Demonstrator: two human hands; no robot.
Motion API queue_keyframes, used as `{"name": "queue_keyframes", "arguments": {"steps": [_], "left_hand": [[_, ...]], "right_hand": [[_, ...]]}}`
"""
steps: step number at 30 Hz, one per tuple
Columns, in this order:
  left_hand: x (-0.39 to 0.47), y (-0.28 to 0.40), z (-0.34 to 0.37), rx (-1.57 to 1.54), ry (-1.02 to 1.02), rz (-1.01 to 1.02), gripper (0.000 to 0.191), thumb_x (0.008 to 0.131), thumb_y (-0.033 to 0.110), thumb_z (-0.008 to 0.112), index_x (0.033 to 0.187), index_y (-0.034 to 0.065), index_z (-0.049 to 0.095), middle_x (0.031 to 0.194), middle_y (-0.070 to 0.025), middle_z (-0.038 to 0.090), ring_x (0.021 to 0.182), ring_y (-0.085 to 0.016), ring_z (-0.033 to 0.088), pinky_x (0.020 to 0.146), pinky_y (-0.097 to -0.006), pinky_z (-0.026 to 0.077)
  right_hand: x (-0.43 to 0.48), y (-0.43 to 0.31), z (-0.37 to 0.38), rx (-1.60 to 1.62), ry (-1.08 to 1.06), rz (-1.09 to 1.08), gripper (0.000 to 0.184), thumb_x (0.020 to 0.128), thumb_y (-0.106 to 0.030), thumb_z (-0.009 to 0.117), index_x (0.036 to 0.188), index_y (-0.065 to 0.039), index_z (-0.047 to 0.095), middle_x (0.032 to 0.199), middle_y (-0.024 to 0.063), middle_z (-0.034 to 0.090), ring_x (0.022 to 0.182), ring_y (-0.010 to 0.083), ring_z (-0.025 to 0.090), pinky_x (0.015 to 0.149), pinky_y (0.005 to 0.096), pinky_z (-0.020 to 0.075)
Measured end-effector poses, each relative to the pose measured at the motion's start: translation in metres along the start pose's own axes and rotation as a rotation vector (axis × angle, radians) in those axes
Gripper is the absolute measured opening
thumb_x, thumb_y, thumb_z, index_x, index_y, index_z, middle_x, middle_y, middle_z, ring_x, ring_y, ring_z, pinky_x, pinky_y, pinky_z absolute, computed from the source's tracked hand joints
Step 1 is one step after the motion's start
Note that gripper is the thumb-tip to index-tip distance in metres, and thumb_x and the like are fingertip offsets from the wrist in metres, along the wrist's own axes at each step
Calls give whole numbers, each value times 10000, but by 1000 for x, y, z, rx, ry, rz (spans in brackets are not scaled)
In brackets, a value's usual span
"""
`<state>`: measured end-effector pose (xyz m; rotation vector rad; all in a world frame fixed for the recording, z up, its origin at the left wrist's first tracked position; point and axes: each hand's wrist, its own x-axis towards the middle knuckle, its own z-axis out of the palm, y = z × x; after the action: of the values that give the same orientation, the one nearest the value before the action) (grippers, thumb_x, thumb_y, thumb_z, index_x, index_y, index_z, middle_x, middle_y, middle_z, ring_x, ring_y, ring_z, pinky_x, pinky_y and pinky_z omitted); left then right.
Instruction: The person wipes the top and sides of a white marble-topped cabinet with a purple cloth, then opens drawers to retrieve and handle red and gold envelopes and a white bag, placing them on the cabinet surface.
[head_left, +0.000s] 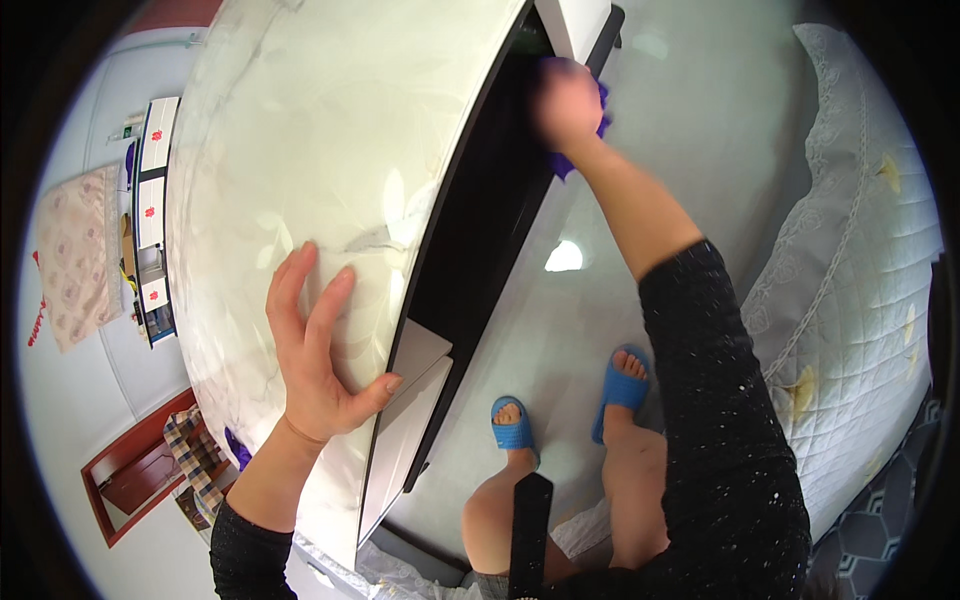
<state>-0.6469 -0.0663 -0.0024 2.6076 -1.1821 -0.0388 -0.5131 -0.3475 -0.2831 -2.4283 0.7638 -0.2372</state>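
Observation:
My left hand (311, 352) rests with its fingers spread on the glossy, marble-patterned top (337, 172) of a low cabinet, the thumb over its front edge. My right hand (566, 105), blurred, is at the cabinet's long black shelf (480, 225), near a white drawer section. Purple cloth (564, 166) shows under and beside the right hand, partly hidden by it. The fingers of that hand are too blurred to make out. A white drawer front (412, 420) lies below the left thumb.
Blue slippers (512, 424) are on my feet on the grey floor (480, 480). A bed with a white quilted cover (862, 337) stands at the right. Another purple item (238, 448) lies at the cabinet top's far edge, near a checked cloth (196, 457). A shelf unit with white doors (152, 214) stands beyond.

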Motion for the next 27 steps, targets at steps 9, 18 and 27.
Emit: {"name": "queue_keyframes", "arguments": {"steps": [9, 18, 27], "left_hand": [[-12, 0, -7, 32, -1, -24, 767, 728, 563, 624, 1290, 61, 475, 1395, -235, 299, 1255, -434, 313, 1030, -526, 265], [-4, 0, -1, 19, -21, -4, 783, 745, 585, 594, 1314, 70, 444, 1409, -238, 266, 1287, -426, 279, 1048, -523, 243], [-8, 1, -7, 15, -12, -21, 778, 747, 573, 605, 1297, 44, 459, 1399, -256, 278, 1272, -445, 289, 1040, -538, 245]], "right_hand": [[-30, -32, -28, -152, -242, -552, 624, 770, -563, 582, 1300, -249, 489, 1388, 117, 403, 1328, 362, 272, 1048, 510, 264], [-212, -82, 73, -79, -385, -1146, 302, 784, -313, 539, 1056, -273, 662, 1182, -24, 504, 1226, 262, 370, 1013, 558, 245], [-12, -30, 7, -154, 99, -599, 213, 763, -129, 564, 944, -154, 672, 983, 86, 616, 1017, 292, 532, 897, 478, 362]]}}
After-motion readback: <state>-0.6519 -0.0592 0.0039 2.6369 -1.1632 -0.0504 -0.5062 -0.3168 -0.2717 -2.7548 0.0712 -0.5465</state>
